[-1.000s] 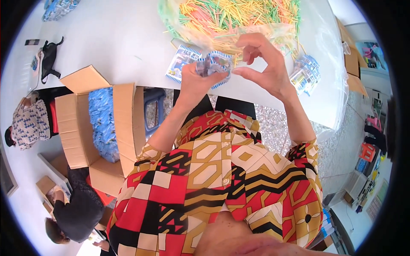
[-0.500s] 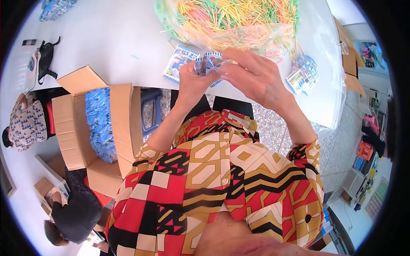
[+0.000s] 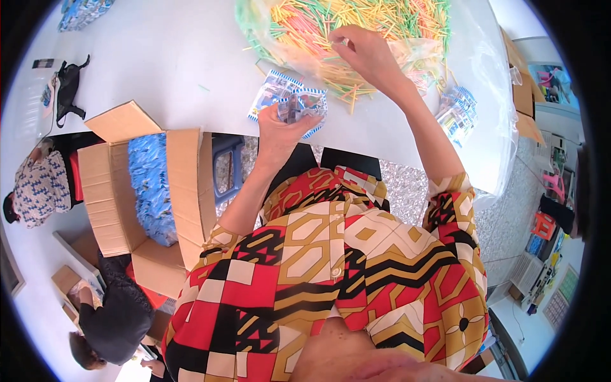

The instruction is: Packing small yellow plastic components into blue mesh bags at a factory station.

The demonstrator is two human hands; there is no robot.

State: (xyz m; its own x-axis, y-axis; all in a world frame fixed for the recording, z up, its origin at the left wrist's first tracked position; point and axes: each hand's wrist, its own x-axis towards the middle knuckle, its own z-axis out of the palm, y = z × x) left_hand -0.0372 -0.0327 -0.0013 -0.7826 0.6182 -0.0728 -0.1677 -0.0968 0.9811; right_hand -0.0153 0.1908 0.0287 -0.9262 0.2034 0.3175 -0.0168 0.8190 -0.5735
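One small clear packet [image 3: 312, 102] with blue-and-white striped edges is in the left hand [image 3: 281, 132], pinched between thumb and fingers above the near edge of the white surface [image 3: 172, 70]; reddish and dark contents show through its film, too small to identify. Partly behind it, a flat printed packet [image 3: 270, 89] lies on the surface. Farther out, a big translucent plastic bag [image 3: 247, 24] gapes, heaped with thin yellow, green and pink sticks [image 3: 407, 16], a few spilling over its near side. Over that side is the right hand [image 3: 370, 58], fingers curled and narrow; whether they grip a stick cannot be told. To the right rests a small pile of striped packets [image 3: 457, 114]. On the left, an open cardboard box [image 3: 102, 191] holds a tall mass of blue packaging [image 3: 149, 184], near a blue stool [image 3: 228, 169].
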